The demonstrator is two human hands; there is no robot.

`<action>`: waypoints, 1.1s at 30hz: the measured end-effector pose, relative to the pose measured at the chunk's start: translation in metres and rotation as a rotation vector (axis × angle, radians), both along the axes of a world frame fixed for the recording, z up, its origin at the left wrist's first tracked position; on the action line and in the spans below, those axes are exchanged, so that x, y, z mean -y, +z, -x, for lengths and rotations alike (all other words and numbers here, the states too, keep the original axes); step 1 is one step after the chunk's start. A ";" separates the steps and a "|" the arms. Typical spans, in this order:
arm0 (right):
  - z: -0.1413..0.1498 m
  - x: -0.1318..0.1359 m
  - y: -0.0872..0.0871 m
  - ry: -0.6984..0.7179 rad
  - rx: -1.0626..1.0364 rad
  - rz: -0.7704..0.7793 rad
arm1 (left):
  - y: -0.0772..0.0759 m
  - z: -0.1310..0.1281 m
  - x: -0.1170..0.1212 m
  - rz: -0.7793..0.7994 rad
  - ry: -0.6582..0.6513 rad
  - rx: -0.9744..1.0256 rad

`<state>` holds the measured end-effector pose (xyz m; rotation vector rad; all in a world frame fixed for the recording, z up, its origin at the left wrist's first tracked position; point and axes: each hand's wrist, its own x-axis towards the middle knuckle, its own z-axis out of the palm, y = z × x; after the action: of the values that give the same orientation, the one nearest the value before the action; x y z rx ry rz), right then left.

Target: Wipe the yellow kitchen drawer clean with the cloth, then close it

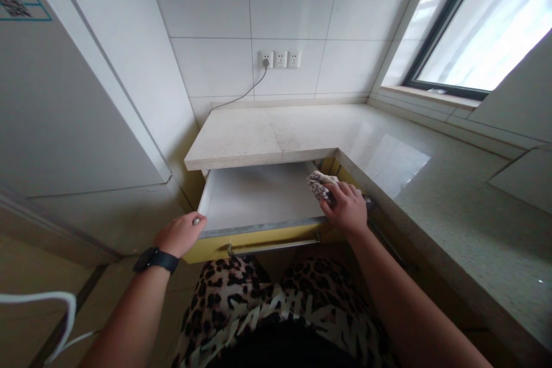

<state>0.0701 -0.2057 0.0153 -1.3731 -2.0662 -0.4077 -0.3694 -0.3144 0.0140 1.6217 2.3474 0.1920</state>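
A drawer (pixel 259 195) with a white inside and a yellow front stands pulled out below the countertop. My left hand (pixel 181 234) is closed on the drawer's front left corner, its fingers partly hidden behind the side. In my right hand (pixel 345 207) is a crumpled, brown-and-white patterned cloth (pixel 321 186), bunched up over the drawer's right side. I cannot tell whether the cloth touches the drawer's edge. A metal bar handle (pixel 276 245) runs along the drawer front.
A pale stone countertop (pixel 241 132) wraps around the back and right side. A tall white cabinet or appliance (pixel 86 86) stands at left. A cable (pixel 241 96) runs from a wall socket (pixel 266 59). A white cord (pixel 64 299) hangs lower left. A window (pixel 483 29) is at upper right.
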 end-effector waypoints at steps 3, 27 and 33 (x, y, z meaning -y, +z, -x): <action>0.001 -0.004 -0.001 0.023 0.003 -0.001 | -0.001 0.002 -0.005 0.006 0.004 -0.013; 0.117 0.036 0.005 0.397 0.118 0.094 | 0.000 0.007 -0.018 -0.008 0.006 -0.017; 0.135 0.039 0.011 0.469 0.176 0.137 | -0.001 0.010 -0.017 -0.031 -0.014 -0.002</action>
<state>-0.0647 -0.2442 0.0268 -0.9033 -2.5116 -0.1920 -0.3792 -0.2973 0.0128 1.6529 2.3448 0.2253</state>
